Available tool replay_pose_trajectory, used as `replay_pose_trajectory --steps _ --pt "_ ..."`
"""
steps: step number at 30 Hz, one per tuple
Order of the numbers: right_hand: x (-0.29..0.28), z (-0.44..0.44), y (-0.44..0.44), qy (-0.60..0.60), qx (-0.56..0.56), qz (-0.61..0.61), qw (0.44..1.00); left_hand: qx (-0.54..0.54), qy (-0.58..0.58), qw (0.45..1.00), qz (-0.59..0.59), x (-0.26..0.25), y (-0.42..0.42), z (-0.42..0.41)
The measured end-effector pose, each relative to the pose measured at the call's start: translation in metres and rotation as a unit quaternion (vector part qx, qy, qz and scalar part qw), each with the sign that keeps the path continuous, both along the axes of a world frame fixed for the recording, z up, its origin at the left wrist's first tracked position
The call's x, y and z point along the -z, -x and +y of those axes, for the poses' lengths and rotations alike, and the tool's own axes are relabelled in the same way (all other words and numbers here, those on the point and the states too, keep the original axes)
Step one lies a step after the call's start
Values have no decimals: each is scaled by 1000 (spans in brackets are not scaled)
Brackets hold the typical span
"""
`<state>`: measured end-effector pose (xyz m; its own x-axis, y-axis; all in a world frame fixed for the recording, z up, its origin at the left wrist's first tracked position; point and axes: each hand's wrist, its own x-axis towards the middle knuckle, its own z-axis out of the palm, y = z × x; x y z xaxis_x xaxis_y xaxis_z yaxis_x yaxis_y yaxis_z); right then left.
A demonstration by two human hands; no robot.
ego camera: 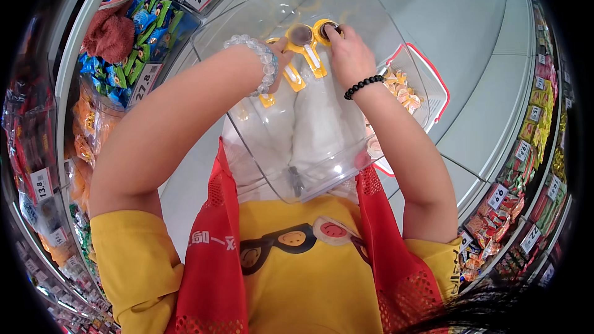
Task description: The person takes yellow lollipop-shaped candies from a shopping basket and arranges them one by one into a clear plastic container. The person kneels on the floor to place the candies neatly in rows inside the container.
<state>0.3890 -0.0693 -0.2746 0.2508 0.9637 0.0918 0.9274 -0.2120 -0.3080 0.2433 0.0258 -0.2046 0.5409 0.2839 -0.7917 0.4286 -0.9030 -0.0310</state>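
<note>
A clear plastic bin [260, 148] rests tilted over my legs in white trousers. Inside its far part are several yellow spoon-shaped snack packs [301, 37], with round brown wells and white strips along their handles. My right hand [353, 58], wearing black beads at the wrist, has its fingertips pinched at the round end of one yellow pack [322, 31]. Beside it, my left hand [281, 58] touches another yellow pack [293, 76]; its fingers are mostly hidden, so its grip is unclear. A clear bead bracelet circles the left wrist.
A white basket with a red rim [440, 84] stands on the floor at my right, holding several small packs [403, 92]. To the left, a shelf bears blue and green wrapped sweets [146, 28] and a red cloth [110, 32]. Another snack shelf [499, 215] runs along the right.
</note>
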Motion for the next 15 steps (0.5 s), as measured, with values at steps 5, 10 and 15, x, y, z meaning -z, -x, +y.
replay_pose_trajectory --steps 5,10,15 --pt "0 13 5 21 -18 -56 998 2 -9 1000 4 -1 3 1" --pt "1 18 5 34 -18 -86 996 5 -2 999 39 -18 -10 -4" --pt "0 20 5 32 -44 -100 994 -1 -5 1000 28 -15 -7 -3"
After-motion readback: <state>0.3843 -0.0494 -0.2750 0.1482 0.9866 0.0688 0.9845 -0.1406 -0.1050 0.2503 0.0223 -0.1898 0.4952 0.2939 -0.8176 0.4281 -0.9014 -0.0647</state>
